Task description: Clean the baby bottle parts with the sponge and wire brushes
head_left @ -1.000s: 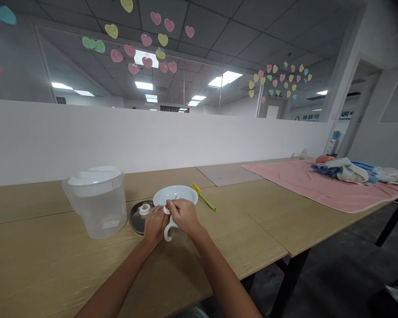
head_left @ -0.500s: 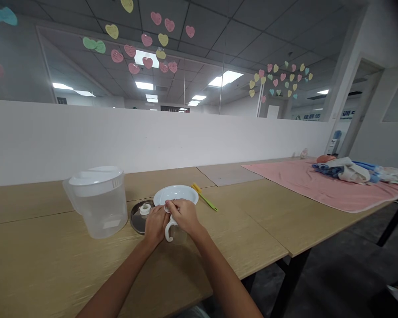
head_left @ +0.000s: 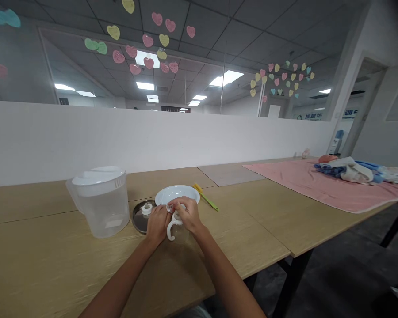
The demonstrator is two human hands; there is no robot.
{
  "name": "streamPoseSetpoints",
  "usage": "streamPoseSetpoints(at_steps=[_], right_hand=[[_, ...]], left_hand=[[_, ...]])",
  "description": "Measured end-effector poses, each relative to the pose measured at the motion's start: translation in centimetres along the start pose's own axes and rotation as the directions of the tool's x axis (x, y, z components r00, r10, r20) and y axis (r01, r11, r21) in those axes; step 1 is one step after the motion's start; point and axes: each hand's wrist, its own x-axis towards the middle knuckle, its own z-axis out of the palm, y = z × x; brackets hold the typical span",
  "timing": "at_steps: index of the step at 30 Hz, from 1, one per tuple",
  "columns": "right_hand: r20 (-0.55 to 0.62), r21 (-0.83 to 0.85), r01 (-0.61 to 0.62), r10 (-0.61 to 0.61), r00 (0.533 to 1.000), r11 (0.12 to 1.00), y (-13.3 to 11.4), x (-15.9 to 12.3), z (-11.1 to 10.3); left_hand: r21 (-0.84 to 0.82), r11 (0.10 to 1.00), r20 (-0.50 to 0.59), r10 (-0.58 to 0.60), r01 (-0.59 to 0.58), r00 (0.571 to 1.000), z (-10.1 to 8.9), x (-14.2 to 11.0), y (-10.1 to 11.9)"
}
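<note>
Both my hands are closed together over a small clear bottle with white loop handles [head_left: 172, 227] that stands on the wooden table. My left hand [head_left: 157, 224] grips its left side. My right hand [head_left: 188, 215] pinches the small white top piece [head_left: 170, 207] of the bottle. A white plate [head_left: 177, 194] lies just behind my hands. To its left a round dark metal lid with a white knob [head_left: 139, 216] rests flat on the table.
A large clear plastic pitcher with a white lid [head_left: 101, 201] stands to the left. A yellow and green brush [head_left: 204, 196] lies right of the plate. Far right, a pink cloth [head_left: 318, 185] carries bundled clothes [head_left: 351, 170]. A white partition [head_left: 152, 137] runs behind the table [head_left: 53, 265].
The thin stick that my right hand held above the bottle top is no longer visible. My right fingers have come down onto the top piece. The camera shifted slightly.
</note>
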Motion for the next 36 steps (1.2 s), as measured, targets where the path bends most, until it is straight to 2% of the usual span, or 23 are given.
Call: streamPoseSetpoints(at_steps=[6,11,17,20,25,36], right_hand=[[-0.020,-0.018,-0.010,0.010,1.000,1.000,-0.1,0.0,0.0],[0.035,0.017,-0.006,0.006,0.999,1.000,-0.1,0.0,0.1],[0.009,0.045,-0.005,0.005,1.000,0.999,0.3,0.0,0.1],[0.048,0.090,0.003,-0.008,0.999,0.996,0.3,0.0,0.1],[0.123,0.115,-0.065,0.050,0.991,0.991,0.3,0.0,0.1],[0.172,0.122,-0.103,0.081,0.982,0.987,-0.8,0.0,0.0]], left_hand=[[-0.006,1.000,0.024,0.023,-0.023,0.999,-0.1,0.1,0.1],[-0.004,1.000,-0.016,0.027,-0.027,1.000,0.0,0.0,0.1],[-0.025,0.999,-0.048,0.036,-0.037,0.998,0.1,-0.1,0.0],[-0.025,0.999,-0.073,0.040,-0.042,0.997,0.2,-0.1,0.0],[-0.021,0.999,-0.081,0.024,-0.026,0.996,0.2,-0.1,0.1],[0.004,1.000,-0.048,-0.002,0.002,0.999,-0.1,0.1,0.3]])
